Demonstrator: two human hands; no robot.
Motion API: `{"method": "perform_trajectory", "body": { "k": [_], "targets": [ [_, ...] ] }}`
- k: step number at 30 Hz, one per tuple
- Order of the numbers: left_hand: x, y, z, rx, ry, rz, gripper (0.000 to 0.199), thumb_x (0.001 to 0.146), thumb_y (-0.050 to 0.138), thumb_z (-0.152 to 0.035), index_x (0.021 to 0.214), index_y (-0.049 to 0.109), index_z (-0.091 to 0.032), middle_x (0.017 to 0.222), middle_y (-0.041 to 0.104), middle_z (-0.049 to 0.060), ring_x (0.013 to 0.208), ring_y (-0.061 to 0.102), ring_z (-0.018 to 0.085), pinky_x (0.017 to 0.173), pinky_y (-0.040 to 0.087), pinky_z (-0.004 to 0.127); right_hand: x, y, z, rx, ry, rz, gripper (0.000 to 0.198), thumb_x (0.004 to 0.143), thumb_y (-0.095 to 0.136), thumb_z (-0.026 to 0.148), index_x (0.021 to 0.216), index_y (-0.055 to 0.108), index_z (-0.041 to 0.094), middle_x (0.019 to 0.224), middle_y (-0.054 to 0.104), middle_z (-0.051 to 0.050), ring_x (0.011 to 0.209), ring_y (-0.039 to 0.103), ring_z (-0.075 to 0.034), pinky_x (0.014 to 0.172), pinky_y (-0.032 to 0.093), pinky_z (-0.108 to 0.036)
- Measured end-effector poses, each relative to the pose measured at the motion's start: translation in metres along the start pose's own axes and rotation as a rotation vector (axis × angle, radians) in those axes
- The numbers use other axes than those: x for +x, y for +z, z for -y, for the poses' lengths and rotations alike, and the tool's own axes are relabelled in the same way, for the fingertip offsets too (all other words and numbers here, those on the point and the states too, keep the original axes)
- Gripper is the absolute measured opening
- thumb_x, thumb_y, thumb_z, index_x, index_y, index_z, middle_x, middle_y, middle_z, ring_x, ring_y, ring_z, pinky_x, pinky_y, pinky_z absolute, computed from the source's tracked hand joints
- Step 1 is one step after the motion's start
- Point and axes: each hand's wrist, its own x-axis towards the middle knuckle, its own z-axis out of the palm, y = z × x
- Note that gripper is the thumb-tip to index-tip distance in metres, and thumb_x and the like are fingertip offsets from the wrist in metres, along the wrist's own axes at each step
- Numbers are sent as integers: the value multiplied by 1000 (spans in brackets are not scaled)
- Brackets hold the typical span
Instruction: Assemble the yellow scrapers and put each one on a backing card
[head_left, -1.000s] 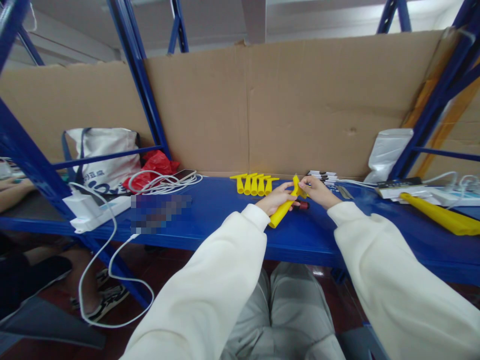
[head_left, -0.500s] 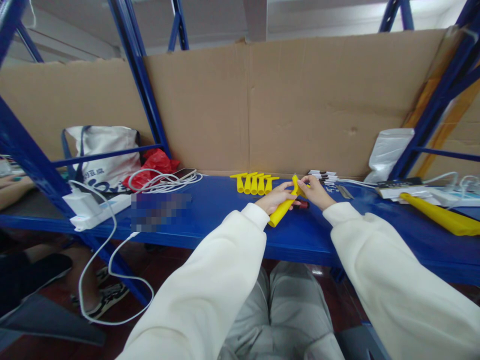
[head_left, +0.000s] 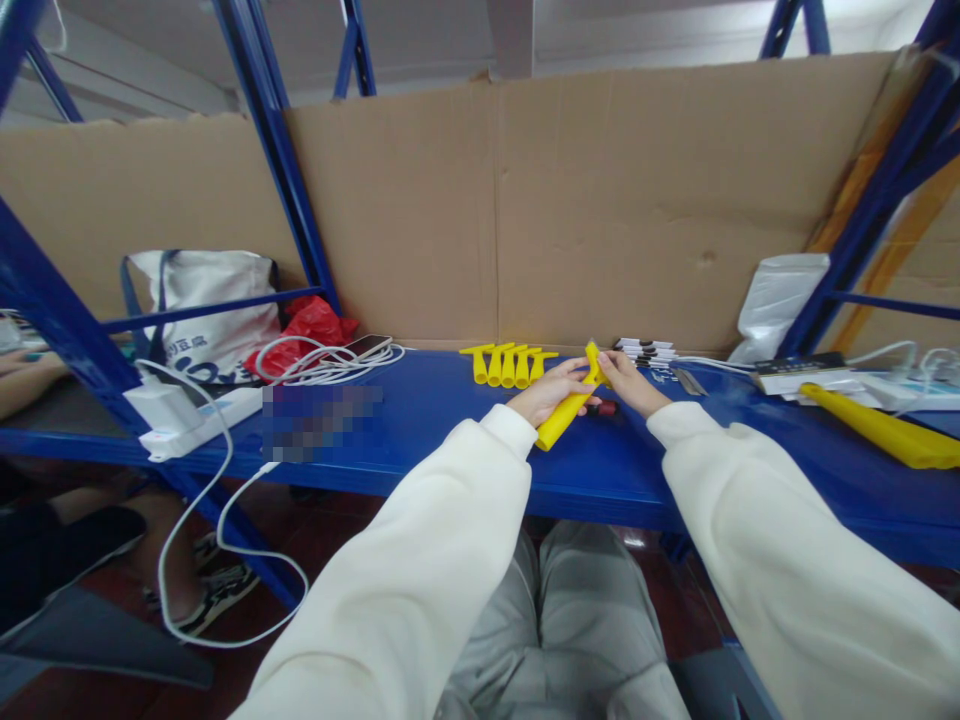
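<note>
My left hand [head_left: 553,393] wraps round the shaft of a yellow T-shaped piece with a thick tubular handle [head_left: 561,421], tilted with its round end toward me. At its far end, the fingers of my right hand [head_left: 626,382] pinch the narrow crosspiece, partly covering it. Just beyond my left hand, several like yellow T-shaped pieces [head_left: 508,368] lie side by side in a row. A dark red cylindrical object [head_left: 604,408] rests on the blue table [head_left: 450,440] below my hands; my fingers partly hide it.
Several small black-and-white items [head_left: 651,352] and a flat metal strip [head_left: 688,382] lie behind my right hand. A long yellow sheet [head_left: 885,430] is at the right. White cables [head_left: 341,362], a power strip [head_left: 202,425] and a cloth bag [head_left: 214,310] occupy the left. Cardboard [head_left: 600,200] stands behind.
Both hands stay on the yellow piece. It has shifted very slightly away from me, and the right fingers have moved a little at its crosspiece.
</note>
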Motion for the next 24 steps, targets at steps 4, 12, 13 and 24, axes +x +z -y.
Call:
{"method": "perform_trajectory", "body": {
  "k": [4, 12, 13, 24],
  "targets": [
    [1, 0, -1, -66, -15, -20, 69, 81, 51, 2, 145, 40, -21, 120, 66, 14, 54, 64, 8, 44, 46, 18, 0, -3, 5, -80, 18, -48, 65, 87, 34, 74, 110, 61, 19, 109, 65, -16, 104, 60, -28, 94, 47, -48],
    [9, -9, -1, -193, 9, -202, 66, 80, 55, 3, 139, 47, -25, 122, 64, 11, 60, 66, 9, 45, 45, 16, -6, -38, 35, -162, 11, 142, 54, 78, 51, 71, 83, 67, 20, 87, 69, -12, 84, 64, -27, 80, 51, -41],
    [10, -10, -2, -195, 6, -238, 65, 81, 53, 4, 139, 47, -25, 121, 64, 11, 59, 65, 9, 45, 44, 16, -7, -43, 39, -156, 10, 232, 54, 78, 51, 72, 79, 68, 20, 82, 70, -10, 80, 64, -25, 77, 51, -39],
    [9, -11, -5, -199, -9, -448, 62, 84, 48, 2, 139, 41, -26, 126, 62, 9, 69, 68, 10, 43, 43, 14, -13, -52, 37, -66, 73, 651, 51, 56, 73, 71, 72, 74, 23, 76, 71, -5, 75, 66, -26, 77, 53, -41]
  ]
}}
